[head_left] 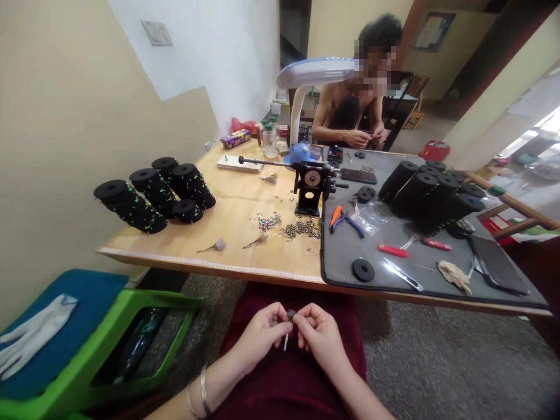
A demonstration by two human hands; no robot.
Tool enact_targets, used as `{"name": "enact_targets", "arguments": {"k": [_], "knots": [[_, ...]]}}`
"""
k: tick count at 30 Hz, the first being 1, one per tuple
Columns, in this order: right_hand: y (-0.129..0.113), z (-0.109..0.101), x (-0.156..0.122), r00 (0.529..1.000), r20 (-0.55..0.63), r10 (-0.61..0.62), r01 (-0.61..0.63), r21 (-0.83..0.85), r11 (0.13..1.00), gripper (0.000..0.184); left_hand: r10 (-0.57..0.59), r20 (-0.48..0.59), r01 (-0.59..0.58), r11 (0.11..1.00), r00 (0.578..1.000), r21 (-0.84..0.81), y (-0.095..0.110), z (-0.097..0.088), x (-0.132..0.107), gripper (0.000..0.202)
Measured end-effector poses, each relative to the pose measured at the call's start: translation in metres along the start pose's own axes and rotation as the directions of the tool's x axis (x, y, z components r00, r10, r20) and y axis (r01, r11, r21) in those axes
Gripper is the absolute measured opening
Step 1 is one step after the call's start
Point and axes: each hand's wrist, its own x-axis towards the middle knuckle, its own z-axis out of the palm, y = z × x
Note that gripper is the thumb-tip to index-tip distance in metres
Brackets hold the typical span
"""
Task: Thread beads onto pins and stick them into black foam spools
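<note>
Over the dark red cloth [245, 309] on my lap, both hands meet at a small grey piece with a white tail [286, 341]; its kind is too small to tell. My left hand [268, 328] pinches it from one side. Fingertips of my right hand [318, 331] close on its other side. On the wooden table ahead lie two small tufted pieces with thin wire ends, one grey [219, 245] and one with an orange band [261, 238]. Multicoloured beads [269, 221] and a pile of small dark metal bits [301, 229] lie behind them.
A black winding device [310, 186] and a blue-based lamp [300, 153] stand mid-table. Foam rolls stand left [151, 189] and right [420, 189]. The grey mat [345, 256] holds pliers [347, 221] and scissors-like tweezers [402, 274]. Another person [350, 111] sits opposite. A green stool [175, 300] is left.
</note>
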Motion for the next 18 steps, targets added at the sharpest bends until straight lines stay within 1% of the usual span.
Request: {"name": "enact_targets", "arguments": {"k": [4, 9, 14, 16, 18], "knots": [[0.0052, -0.0005, 0.0002, 0.999, -0.01, -0.053, 0.052, -0.057, 0.997, 0.038, 0.062, -0.002, -0.061, 0.995, 0.998, 0.078, -0.0034, 0.0002, -0.0014, 0.019], [0.0087, -0.0001, 0.0007, 0.992, -0.001, -0.125, 0.123, -0.145, 0.982, 0.036, 0.114, 0.002, -0.113, 0.986, 0.993, 0.124, -0.0025, 0.0036, -0.0036, 0.018], [0.0096, 0.0002, 0.0011, 0.984, -0.018, -0.177, 0.169, -0.215, 0.962, 0.03, 0.178, -0.06, -0.164, 0.969, 0.982, 0.184, -0.0029, 0.0047, -0.0035, 0.014], [0.0093, 0.0005, 0.0011, 0.981, -0.019, -0.192, 0.182, -0.239, 0.954, 0.03, 0.192, -0.063, -0.177, 0.966, 0.979, 0.187, -0.0054, 0.0046, -0.0026, 0.013], [0.0085, 0.0012, 0.0011, 0.981, -0.018, -0.194, 0.184, -0.239, 0.953, 0.03, 0.174, -0.058, -0.163, 0.974, 0.983, 0.157, -0.0076, 0.005, -0.0016, 0.013]]}}
